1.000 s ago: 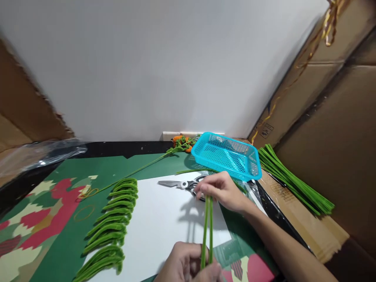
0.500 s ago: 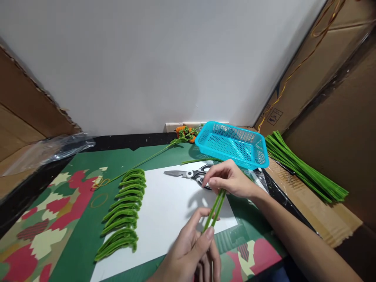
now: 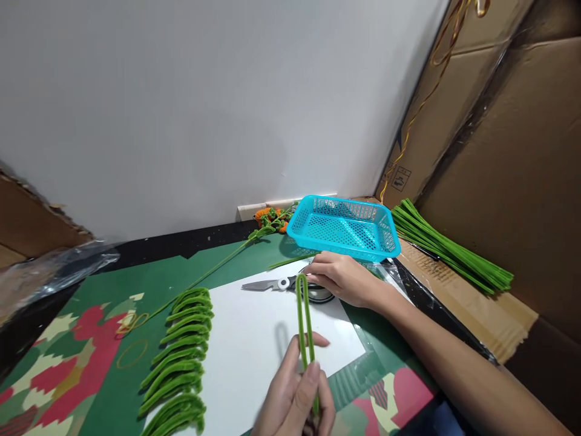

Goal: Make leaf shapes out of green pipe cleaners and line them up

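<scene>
My left hand [image 3: 299, 390] pinches a green pipe cleaner [image 3: 302, 315] bent double, its rounded bend pointing up and its lower ends partly hidden by the fingers. Farther back, my right hand [image 3: 333, 275] has its fingers curled over the black handles of the scissors [image 3: 267, 284], hiding part of them. The blades lie over the white paper [image 3: 245, 339], pointing left. Along the paper's left edge runs a column of bent green pipe cleaner pieces [image 3: 179, 357].
A blue plastic basket [image 3: 345, 248] stands behind the scissors. To its right lies a bundle of long green pipe cleaners [image 3: 454, 248] on cardboard. An orange flower with a green stem [image 3: 222, 260] rests at the back left, near a rubber band [image 3: 131, 354]. Cardboard walls [image 3: 508, 151] flank the table.
My right hand has let go of the pipe cleaner and moved back onto the scissors' handles. My left hand still holds the pipe cleaner, now more upright. The view has shifted to the right.
</scene>
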The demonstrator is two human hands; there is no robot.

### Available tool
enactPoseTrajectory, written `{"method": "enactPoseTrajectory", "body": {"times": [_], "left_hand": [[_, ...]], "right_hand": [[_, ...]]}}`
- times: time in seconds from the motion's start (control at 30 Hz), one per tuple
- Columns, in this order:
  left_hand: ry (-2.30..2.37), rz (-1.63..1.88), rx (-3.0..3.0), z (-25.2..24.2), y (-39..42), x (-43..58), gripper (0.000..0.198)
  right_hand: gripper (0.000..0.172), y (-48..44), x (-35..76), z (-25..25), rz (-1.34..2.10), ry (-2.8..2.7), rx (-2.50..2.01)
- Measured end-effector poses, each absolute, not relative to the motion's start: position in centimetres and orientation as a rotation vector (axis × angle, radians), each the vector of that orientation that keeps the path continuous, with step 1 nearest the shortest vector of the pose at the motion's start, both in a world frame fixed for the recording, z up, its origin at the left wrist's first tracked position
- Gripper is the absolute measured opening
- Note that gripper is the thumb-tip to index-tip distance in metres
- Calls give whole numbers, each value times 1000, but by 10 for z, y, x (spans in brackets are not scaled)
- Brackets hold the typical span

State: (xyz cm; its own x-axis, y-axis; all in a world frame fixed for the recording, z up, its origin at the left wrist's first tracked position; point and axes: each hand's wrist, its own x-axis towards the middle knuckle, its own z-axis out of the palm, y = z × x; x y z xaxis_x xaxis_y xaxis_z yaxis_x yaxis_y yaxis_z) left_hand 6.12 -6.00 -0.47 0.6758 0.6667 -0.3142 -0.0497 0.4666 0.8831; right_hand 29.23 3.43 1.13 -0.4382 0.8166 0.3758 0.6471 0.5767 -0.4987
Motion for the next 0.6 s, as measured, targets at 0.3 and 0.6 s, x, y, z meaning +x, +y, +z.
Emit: {"method": "enactPoseTrajectory", "body": {"times": [0.3,0.6], "left_hand": [[585,405,971,-10,-57,58,43],[618,433,907,-4,-57,64,54]], "right_hand": [[54,31,291,15,385,-2327,-1184],[55,29,283,10,261,-2380,-1284]]}}
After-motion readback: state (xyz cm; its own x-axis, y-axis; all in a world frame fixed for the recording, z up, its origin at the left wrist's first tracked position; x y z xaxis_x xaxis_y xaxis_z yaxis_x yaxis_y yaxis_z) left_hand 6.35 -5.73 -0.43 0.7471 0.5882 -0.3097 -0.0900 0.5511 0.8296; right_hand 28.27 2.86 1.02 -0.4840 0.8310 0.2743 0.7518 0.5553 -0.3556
